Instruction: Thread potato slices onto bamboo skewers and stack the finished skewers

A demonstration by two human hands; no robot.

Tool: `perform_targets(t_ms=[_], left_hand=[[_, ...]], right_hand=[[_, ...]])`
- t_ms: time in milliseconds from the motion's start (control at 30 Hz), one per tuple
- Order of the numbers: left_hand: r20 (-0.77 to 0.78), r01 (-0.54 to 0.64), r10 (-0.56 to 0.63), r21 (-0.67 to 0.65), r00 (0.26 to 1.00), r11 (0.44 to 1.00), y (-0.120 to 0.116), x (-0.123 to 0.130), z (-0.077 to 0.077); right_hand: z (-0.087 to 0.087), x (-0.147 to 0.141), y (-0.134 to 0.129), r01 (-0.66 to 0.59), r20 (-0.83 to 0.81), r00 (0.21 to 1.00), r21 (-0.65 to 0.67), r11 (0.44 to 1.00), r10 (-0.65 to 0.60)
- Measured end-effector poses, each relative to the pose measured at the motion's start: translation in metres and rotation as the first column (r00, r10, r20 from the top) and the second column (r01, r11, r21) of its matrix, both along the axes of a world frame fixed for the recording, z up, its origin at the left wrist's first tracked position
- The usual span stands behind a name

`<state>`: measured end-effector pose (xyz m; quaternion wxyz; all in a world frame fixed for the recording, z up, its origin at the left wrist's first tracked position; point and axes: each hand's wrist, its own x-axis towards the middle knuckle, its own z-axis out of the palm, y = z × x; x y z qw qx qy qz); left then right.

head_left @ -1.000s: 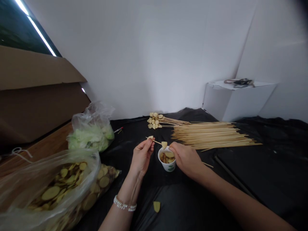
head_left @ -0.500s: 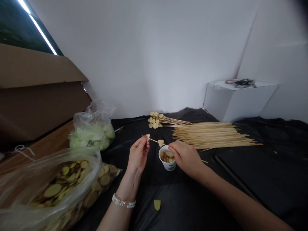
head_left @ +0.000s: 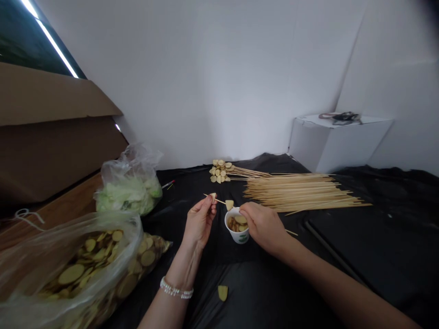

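My left hand [head_left: 199,221], with a beaded bracelet at the wrist, pinches a small pale potato slice [head_left: 213,196] that sits on a thin wooden skewer [head_left: 220,201]. The skewer's tip pokes out to the left of that slice. Farther along it is a second potato piece [head_left: 229,205]. Closed round the skewer's right part is my right hand [head_left: 264,226]; the stick's other end shows beyond it. Just below the skewer stands a white paper cup [head_left: 239,236] with potato slices inside. One loose potato slice [head_left: 222,293] lies on the black sheet nearer to me.
Behind the hands, several finished potato skewers [head_left: 219,171] lie beside a wide pile of bare skewers [head_left: 302,192]. To the left stand an open plastic bag of potato slices [head_left: 132,224] and a bag of pale green vegetable [head_left: 130,194]. A white box [head_left: 329,141] is at back right.
My left hand has shifted slightly right along the skewer with the slice, and the skewer's tip now sticks out farther past it. My right hand keeps its grip almost unmoved.
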<state>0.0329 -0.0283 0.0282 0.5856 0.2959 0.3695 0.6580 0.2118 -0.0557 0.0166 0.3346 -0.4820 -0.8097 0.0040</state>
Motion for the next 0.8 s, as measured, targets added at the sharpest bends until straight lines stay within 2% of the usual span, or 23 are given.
perform_targets(t_ms=[100, 267, 633, 800], left_hand=[[-0.025, 0.012, -0.012, 0.002, 1.0, 1.0, -0.001, 0.003, -0.001], [-0.088, 0.046, -0.045, 0.009, 0.995, 0.999, -0.004, 0.01, -0.004], [-0.135, 0.041, -0.038, 0.022, 0.99, 0.999, -0.008, 0.014, 0.001], [-0.146, 0.053, -0.048, 0.031, 0.988, 0.998, -0.01, 0.018, -0.003]], right_hand=[[0.0, 0.0, 0.0, 0.011, 0.006, 1.0, -0.008, 1.0, -0.011], [-0.001, -0.001, 0.0, 0.012, -0.027, 1.0, 0.056, 0.998, -0.01], [-0.002, 0.0, 0.001, 0.001, -0.033, 0.999, -0.054, 0.999, -0.003], [-0.004, -0.001, 0.0, 0.02, 0.008, 1.0, 0.052, 0.998, -0.02]])
